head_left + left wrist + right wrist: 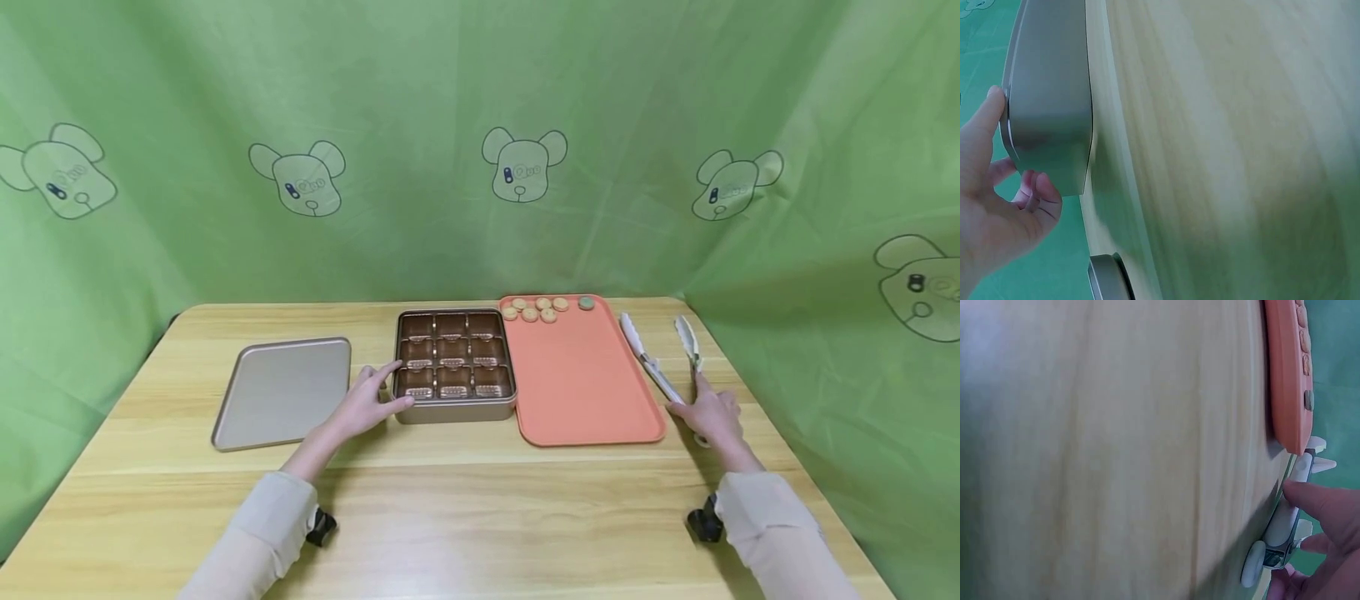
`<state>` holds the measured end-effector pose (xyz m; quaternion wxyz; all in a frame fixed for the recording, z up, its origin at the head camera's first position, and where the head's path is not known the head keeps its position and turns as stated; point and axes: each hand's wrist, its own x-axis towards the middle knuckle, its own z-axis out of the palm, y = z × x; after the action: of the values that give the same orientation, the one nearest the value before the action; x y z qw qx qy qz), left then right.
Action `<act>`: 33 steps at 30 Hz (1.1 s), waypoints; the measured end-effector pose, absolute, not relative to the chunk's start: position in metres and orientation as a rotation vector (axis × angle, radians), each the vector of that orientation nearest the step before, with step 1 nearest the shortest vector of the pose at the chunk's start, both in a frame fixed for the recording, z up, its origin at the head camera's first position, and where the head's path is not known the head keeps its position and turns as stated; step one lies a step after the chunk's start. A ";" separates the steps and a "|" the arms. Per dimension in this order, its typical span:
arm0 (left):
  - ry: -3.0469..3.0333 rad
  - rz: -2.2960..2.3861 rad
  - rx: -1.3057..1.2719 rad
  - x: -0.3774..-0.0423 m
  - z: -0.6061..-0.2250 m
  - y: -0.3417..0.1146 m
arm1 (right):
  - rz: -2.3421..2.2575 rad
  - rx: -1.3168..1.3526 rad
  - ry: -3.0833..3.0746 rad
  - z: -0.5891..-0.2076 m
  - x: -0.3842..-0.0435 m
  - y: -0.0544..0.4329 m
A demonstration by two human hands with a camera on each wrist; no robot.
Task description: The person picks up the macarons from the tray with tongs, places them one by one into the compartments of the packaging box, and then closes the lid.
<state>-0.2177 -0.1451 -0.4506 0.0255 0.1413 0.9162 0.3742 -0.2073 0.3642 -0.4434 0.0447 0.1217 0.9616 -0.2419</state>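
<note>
A square metal tin holds a brown plastic insert with several compartments that look empty. My left hand holds its near left corner, with thumb and index finger on the rim. In the left wrist view, the thumb touches the tin near its top edge while other fingers curl below. On the right, my right hand grips a pair of tongs, whose two arms are spread in a V. The right wrist view shows the thumb on one handle of the tongs.
A coral tray beside the tin carries several pale round cookies and one green cookie at its far end. A flat metal lid lies to the left. Green cloth hangs behind the wooden table.
</note>
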 end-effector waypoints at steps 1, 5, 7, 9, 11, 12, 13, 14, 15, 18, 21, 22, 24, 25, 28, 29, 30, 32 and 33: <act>2.833 1.157 0.438 -0.218 -0.451 -0.145 | -0.733 0.382 2.928 -0.444 -0.208 0.364; 2.830 1.159 0.435 -0.218 -0.451 -0.146 | -0.725 0.420 2.906 -0.445 -0.211 0.366; 2.824 1.159 0.435 -0.218 -0.450 -0.146 | -0.730 0.421 2.912 -0.446 -0.212 0.366; 2.820 1.160 0.433 -0.218 -0.449 -0.146 | -0.742 0.406 2.926 -0.445 -0.213 0.367; 2.821 1.159 0.435 -0.217 -0.449 -0.146 | -0.770 0.388 2.927 -0.444 -0.214 0.367; 2.821 1.159 0.435 -0.217 -0.449 -0.146 | -0.788 0.379 2.921 -0.443 -0.215 0.368; 2.823 1.158 0.433 -0.218 -0.449 -0.146 | -0.804 0.374 2.912 -0.442 -0.216 0.367; 2.829 1.155 0.437 -0.218 -0.449 -0.146 | -0.822 0.377 2.898 -0.441 -0.217 0.367; 2.832 1.152 0.440 -0.218 -0.450 -0.146 | -0.831 0.377 2.885 -0.439 -0.218 0.367; 2.836 1.150 0.453 -0.219 -0.450 -0.146 | -0.851 0.389 2.860 -0.435 -0.221 0.366; 2.836 1.151 0.462 -0.219 -0.451 -0.146 | -0.847 0.390 2.867 -0.432 -0.224 0.366; 2.838 1.151 0.465 -0.219 -0.452 -0.146 | -0.837 0.397 2.874 -0.431 -0.225 0.366; 2.841 1.150 0.467 -0.220 -0.452 -0.146 | -0.817 0.409 2.876 -0.429 -0.226 0.367; 2.842 1.150 0.469 -0.220 -0.452 -0.146 | -0.808 0.415 2.876 -0.428 -0.227 0.368; 2.843 1.146 0.468 -0.220 -0.452 -0.146 | -0.773 0.436 2.887 -0.429 -0.226 0.370; 2.841 1.148 0.467 -0.220 -0.452 -0.146 | -0.775 0.437 2.890 -0.429 -0.225 0.371; 2.841 1.147 0.467 -0.220 -0.452 -0.146 | -0.775 0.437 2.897 -0.430 -0.225 0.371; 2.843 1.146 0.467 -0.220 -0.452 -0.146 | -0.773 0.434 2.929 -0.433 -0.224 0.372; 2.843 1.147 0.469 -0.220 -0.452 -0.147 | -0.775 0.429 2.945 -0.434 -0.224 0.372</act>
<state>-0.2201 -0.1466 -0.4525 0.0201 0.1512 0.9165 0.3699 -0.2239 0.3718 -0.4341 0.0330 0.1393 0.9571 -0.2520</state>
